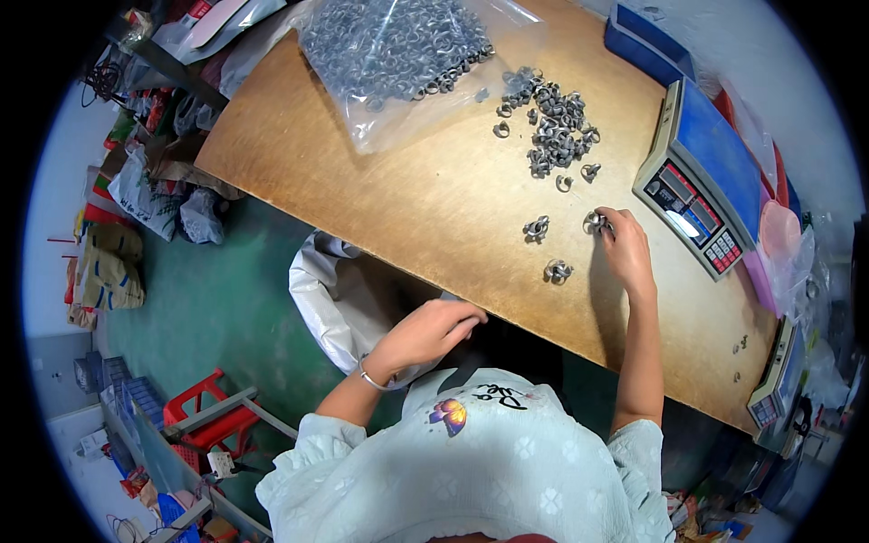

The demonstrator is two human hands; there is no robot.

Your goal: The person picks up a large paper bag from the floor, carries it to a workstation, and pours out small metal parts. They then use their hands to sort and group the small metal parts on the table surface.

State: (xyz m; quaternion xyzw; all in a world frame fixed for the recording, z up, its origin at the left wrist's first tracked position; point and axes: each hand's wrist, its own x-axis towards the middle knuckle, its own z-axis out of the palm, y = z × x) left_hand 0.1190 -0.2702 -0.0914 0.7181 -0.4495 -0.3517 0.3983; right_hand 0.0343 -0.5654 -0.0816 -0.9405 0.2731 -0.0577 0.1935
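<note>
My right hand (626,249) is over the wooden table, its thumb and fingertips closed on a small cluster of silver-grey metal rings (594,223). Two similar small ring clusters sit to its left: one farther back (536,229) and one nearer me (558,271). Beyond them lies a loose heap of rings (561,127), with a few strays around it. My left hand (433,333), with a bracelet at its wrist, is at the table's near edge. Its fingers are curled together, and whatever they may hold is hidden.
A clear plastic bag full of rings (398,54) lies at the table's far left. To the right stands a blue-topped digital scale (697,181), with a blue tray (647,45) behind it. Below the near edge is an open white sack (317,290). A red stool (213,412) stands lower left.
</note>
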